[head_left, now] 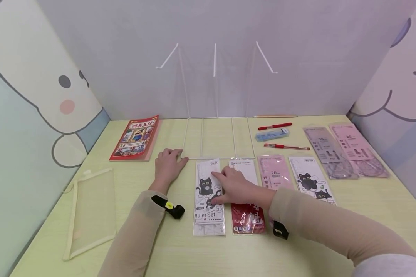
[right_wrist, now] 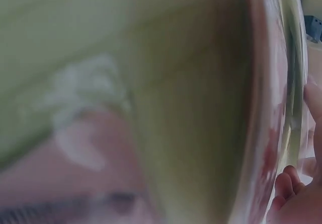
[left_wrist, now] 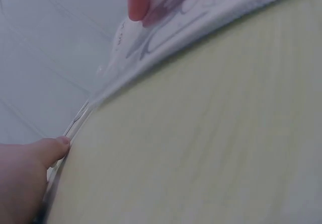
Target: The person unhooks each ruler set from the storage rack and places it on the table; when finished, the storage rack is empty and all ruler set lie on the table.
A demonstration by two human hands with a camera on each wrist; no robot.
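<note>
A clear-sleeved ruler set (head_left: pixel 202 215) with a black-cat card lies flat in front of the white wire rack (head_left: pixel 217 157). My right hand (head_left: pixel 237 186) rests over its right side, with index finger and thumb spread apart on the card. In the left wrist view, a fingertip (left_wrist: pixel 138 7) touches the sleeve (left_wrist: pixel 176 38). At the rack's front left corner is my left hand (head_left: pixel 168 165), its thumb and index finger close to the wire. Beneath the right hand and wrist lies a red-and-white ruler set (head_left: pixel 247 217), partly hidden; a pink one (head_left: pixel 275 169) is beside it.
Farther right lie another cat-card ruler set (head_left: pixel 310 179), a grey-pink pack (head_left: pixel 324 146) and a pink pack (head_left: pixel 355 142). Red pens (head_left: pixel 280 146) and a blue item (head_left: pixel 272 134) sit behind. At left are a red book (head_left: pixel 135 138) and a mesh zip pouch (head_left: pixel 93 209).
</note>
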